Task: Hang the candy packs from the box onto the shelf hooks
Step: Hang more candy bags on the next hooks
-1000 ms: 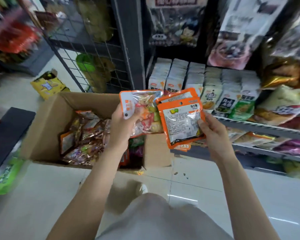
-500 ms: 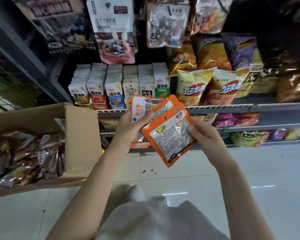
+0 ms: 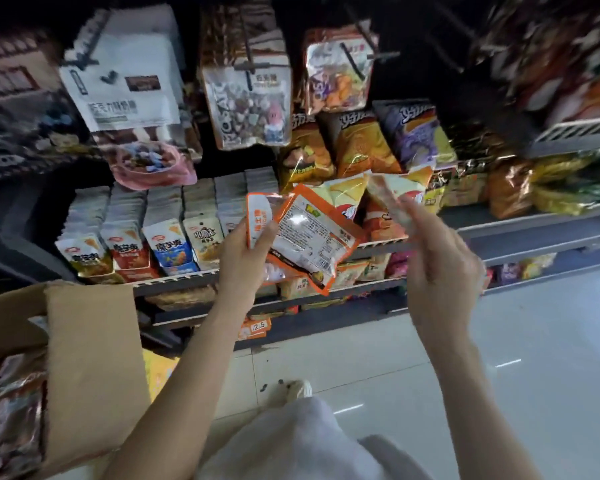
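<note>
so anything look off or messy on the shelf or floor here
Mostly tidy. Small dark specks lie on the white floor tiles near the shoe. The cardboard box flap leans outward. Rows of konjac snack packs stand neat.

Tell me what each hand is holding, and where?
The left hand grips orange candy packs by their left edge. The right hand pinches something blurred in its fingers; what it is cannot be told.
</note>
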